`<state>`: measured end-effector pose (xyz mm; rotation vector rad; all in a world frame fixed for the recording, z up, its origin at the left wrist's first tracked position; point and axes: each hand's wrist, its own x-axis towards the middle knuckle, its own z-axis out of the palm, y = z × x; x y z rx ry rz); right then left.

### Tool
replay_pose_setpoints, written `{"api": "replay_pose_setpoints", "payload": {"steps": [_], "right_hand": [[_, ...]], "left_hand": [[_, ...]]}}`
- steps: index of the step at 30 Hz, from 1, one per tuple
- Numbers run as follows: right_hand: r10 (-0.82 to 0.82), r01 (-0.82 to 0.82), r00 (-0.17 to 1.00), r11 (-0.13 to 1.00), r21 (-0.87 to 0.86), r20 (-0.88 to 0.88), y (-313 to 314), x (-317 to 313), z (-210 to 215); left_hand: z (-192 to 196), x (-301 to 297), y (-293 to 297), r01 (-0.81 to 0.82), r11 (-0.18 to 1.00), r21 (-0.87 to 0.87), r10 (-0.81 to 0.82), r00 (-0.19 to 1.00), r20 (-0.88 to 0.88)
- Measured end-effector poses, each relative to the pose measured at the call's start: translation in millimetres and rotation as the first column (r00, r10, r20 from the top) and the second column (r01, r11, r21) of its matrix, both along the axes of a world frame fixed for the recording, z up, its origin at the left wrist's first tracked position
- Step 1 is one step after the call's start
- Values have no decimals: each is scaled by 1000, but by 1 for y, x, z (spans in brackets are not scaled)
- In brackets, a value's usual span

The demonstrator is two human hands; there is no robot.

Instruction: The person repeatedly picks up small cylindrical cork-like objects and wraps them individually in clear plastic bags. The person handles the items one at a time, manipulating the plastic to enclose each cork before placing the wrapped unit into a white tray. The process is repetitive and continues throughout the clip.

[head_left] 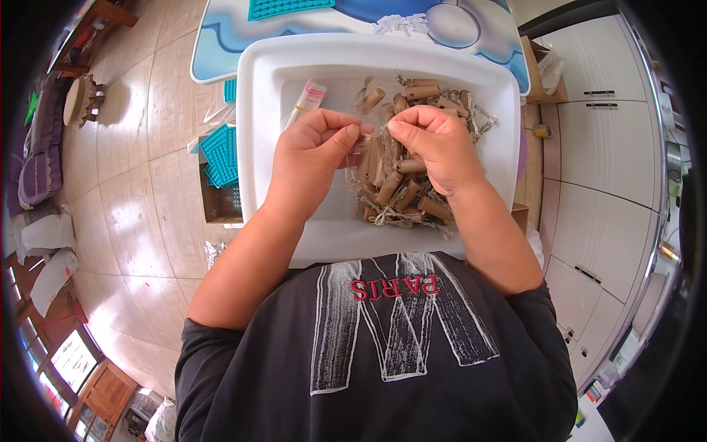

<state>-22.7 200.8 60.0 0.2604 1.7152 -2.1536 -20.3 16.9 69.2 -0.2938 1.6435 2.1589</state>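
Over the white tub (254, 147) both my hands are raised, fingertips pinched and close together. My left hand (317, 151) holds a small clear plastic bag (356, 159) that hangs below its fingers. My right hand (440, 147) pinches thumb against forefinger close by, on what seems to be a thin clear edge too small to make out. Beneath the hands lies a heap of brown cylinders (409, 166), many in twisted clear wrapping. A bundle of flat clear bags with red print (308, 98) lies beside my left hand, held by a yellow band.
Behind the tub is a blue and white table (221, 44) bearing a teal mould tray (287, 7) and a pile of small white pieces (401, 25). More teal moulds (219, 155) sit in a cardboard box left of the tub. White cabinets (600, 140) stand on the right.
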Motion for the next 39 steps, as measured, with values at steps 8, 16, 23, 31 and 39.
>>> {"api": "replay_pose_setpoints", "payload": {"steps": [8, 16, 23, 31, 39], "right_hand": [[32, -15, 993, 990, -141, 118, 5, -1, -8], [73, -76, 995, 995, 60, 61, -6, -1, 3], [-122, 168, 976, 949, 267, -180, 14, -9, 2], [-203, 212, 962, 977, 29, -180, 23, -13, 10], [-216, 231, 961, 970, 73, -174, 21, -12, 5]], "left_hand": [[-5, 0, -8, 16, 997, 82, -19, 999, 33], [-5, 2, -2, 41, 987, -153, -60, 991, -121], [8, -4, -20, 98, 734, -672, -310, 929, -202], [0, -42, 7, 47, 108, -993, -696, 717, -42], [-56, -93, 22, 247, 516, -820, -431, 903, 1]]}}
